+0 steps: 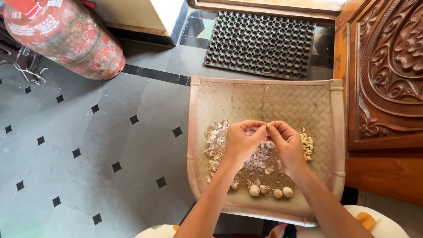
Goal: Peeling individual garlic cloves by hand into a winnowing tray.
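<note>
Forearms: both reach forward over the flat woven cane winnowing tray (200, 132).
Grip: left hand (240, 140) and right hand (286, 143) pinch one small garlic clove (267, 126) between closed fingertips, above the tray's middle.
Risk: it could slip, dropping among papery purple-white skins (216, 145).
Contents: peeled yellowish cloves (306, 144) right, whole bulbs (269, 191) near.

A small pale garlic clove (266, 127), apparently half-peeled, sits pinched between both hands' fingertips above the woven bamboo winnowing tray (264, 94).
</note>
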